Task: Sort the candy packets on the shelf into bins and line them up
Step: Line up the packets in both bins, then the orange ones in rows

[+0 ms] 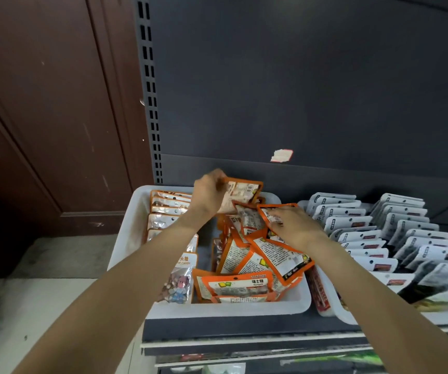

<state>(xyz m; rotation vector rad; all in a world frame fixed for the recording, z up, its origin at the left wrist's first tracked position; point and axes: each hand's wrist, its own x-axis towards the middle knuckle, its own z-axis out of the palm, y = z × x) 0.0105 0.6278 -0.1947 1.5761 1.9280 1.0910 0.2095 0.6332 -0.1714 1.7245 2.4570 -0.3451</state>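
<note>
A white bin (125,238) on the shelf holds orange candy packets. Along its left side a row of packets (167,209) stands lined up; on its right lies a loose heap of orange packets (252,255). My left hand (209,191) grips an orange packet (244,190) lifted above the bin's back end. My right hand (291,225) pinches another orange packet (267,214) on top of the heap. A second white bin (333,310) to the right holds two neat rows of white-and-black packets (385,238).
The dark shelf back panel (298,90) rises straight behind the bins, with a torn label (281,155) on it. A slotted upright (151,103) and a brown wooden door (42,117) stand to the left. A red packet (320,292) is wedged between the bins. Lower shelves (244,349) show below.
</note>
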